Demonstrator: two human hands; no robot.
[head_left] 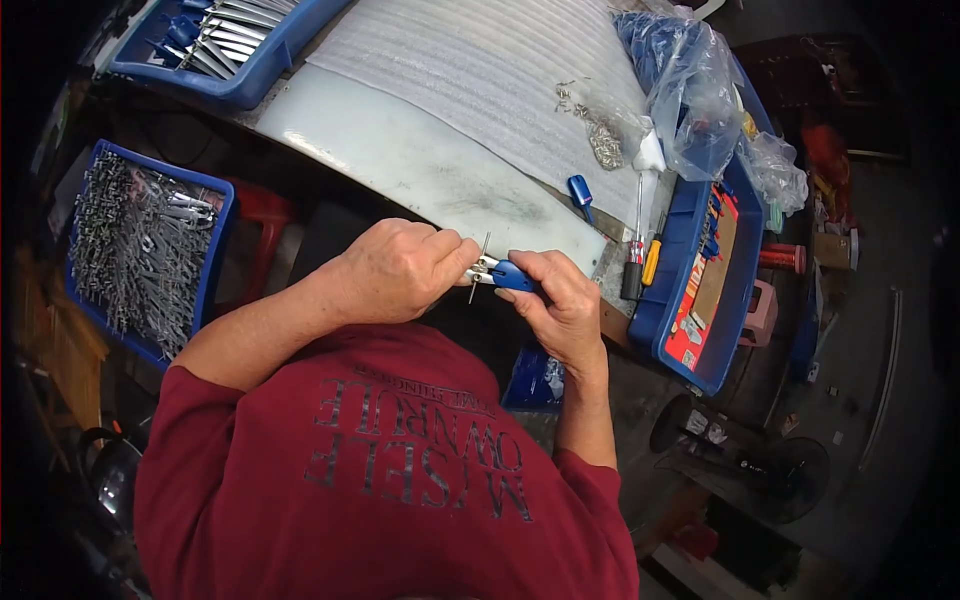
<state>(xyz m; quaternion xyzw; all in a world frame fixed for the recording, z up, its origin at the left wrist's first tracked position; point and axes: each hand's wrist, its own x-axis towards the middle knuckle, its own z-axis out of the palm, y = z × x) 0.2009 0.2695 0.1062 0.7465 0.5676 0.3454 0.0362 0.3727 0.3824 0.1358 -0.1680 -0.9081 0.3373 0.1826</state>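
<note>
Near the front edge of the bench, my two hands meet over a small metal part with a blue plastic end (513, 275). My right hand (562, 303) pinches the blue end between thumb and fingers. Closed round the silvery metal end is my left hand (405, 265), whose fingers hide most of it. A thin metal rod (486, 243) crosses the part between the hands, sticking out above and below. On the bench beyond lies a similar loose blue plastic piece (580, 190).
A blue bin of metal parts (226, 240) stands at left, another blue tray (255, 95) at far left. Small screws (605, 145) lie on white foam sheet (470, 60). Two screwdrivers, one yellow-handled (651, 262), sit beside a blue tray (715, 375) at right.
</note>
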